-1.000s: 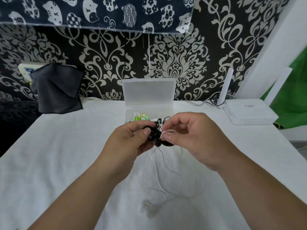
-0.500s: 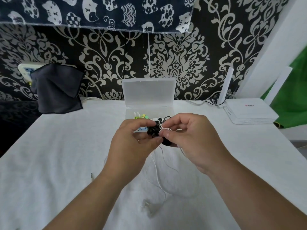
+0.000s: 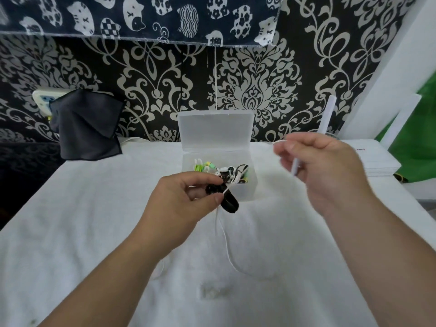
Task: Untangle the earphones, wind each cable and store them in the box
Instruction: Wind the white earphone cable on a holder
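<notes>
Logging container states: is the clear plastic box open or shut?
Open: the lid stands upright behind the box, and earphones show inside it.

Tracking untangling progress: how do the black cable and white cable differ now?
The black cable is a wound bundle pinched in the left hand; the white cable is loose, trailing down onto the cloth. The black one is held above the cloth; the white one partly lies on it. Shared: both pass through the left hand's fingers; neither is in the box.
</notes>
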`<control>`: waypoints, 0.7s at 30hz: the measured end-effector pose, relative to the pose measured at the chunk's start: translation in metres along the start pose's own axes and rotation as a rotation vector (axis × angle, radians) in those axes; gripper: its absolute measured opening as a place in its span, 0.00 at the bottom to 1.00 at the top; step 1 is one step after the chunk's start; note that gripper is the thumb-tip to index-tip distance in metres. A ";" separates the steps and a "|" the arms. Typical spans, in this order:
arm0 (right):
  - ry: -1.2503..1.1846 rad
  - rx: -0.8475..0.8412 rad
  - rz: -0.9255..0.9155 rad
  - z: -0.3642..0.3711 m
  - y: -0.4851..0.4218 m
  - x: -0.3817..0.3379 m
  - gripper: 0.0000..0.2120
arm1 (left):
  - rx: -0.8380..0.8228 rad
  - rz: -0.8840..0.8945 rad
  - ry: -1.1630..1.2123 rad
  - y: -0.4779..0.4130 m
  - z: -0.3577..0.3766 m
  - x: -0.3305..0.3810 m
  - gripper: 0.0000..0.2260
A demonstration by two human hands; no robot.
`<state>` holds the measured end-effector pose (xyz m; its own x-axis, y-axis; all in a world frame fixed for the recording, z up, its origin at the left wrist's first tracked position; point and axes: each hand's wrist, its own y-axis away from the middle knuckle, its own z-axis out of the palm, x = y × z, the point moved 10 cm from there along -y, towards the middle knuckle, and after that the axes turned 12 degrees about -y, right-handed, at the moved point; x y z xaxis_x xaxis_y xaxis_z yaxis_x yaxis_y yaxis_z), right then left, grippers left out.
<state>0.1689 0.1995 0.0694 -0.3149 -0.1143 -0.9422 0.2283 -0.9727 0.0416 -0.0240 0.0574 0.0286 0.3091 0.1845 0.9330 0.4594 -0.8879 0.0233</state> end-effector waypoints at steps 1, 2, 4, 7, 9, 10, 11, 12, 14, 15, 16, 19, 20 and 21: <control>-0.053 0.080 -0.005 -0.015 -0.007 -0.002 0.06 | -0.006 -0.007 -0.015 0.000 -0.003 -0.002 0.10; -0.088 0.150 -0.012 -0.028 -0.012 -0.002 0.06 | -0.008 -0.016 -0.036 0.000 -0.005 -0.003 0.10; -0.103 0.255 -0.029 -0.050 -0.018 -0.004 0.05 | -0.007 -0.036 -0.096 -0.001 -0.012 -0.006 0.10; -0.008 0.319 -0.036 -0.065 -0.022 -0.004 0.06 | -0.037 -0.058 -0.131 -0.003 -0.016 -0.011 0.10; 0.176 0.283 -0.001 -0.063 -0.025 0.000 0.06 | -0.055 -0.057 -0.116 -0.004 -0.015 -0.013 0.11; 0.298 0.234 0.036 -0.058 -0.026 0.005 0.07 | -0.050 -0.053 -0.113 -0.005 -0.015 -0.013 0.12; 0.444 0.172 0.076 -0.054 -0.026 0.013 0.07 | -0.045 -0.043 -0.115 -0.005 -0.014 -0.013 0.12; 0.630 0.108 0.104 -0.050 -0.027 0.021 0.07 | -0.041 -0.031 -0.110 -0.006 -0.014 -0.012 0.12; 1.040 0.007 0.093 -0.039 -0.023 0.029 0.07 | -0.045 0.000 -0.115 -0.007 -0.011 -0.010 0.12; 1.178 -0.018 0.024 -0.031 -0.019 0.027 0.09 | -0.050 0.009 -0.110 -0.007 -0.009 -0.009 0.12; 1.194 -0.066 -0.075 -0.017 -0.014 0.023 0.13 | -0.060 0.016 -0.088 -0.007 -0.007 -0.008 0.12; 0.749 -0.454 -0.081 0.040 0.011 0.032 0.25 | -0.079 0.024 0.001 -0.006 -0.002 -0.006 0.13; 0.629 -0.598 0.018 0.056 0.024 0.044 0.28 | -0.085 0.027 0.019 -0.005 -0.001 -0.005 0.13; 0.572 -0.694 0.099 0.065 0.034 0.055 0.31 | -0.089 0.032 0.030 -0.005 0.000 -0.004 0.13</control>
<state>0.0991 0.1473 0.0412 0.1994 0.1072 -0.9740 0.7928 -0.6018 0.0961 -0.0272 0.0609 0.0246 0.2970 0.1441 0.9439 0.3732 -0.9274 0.0242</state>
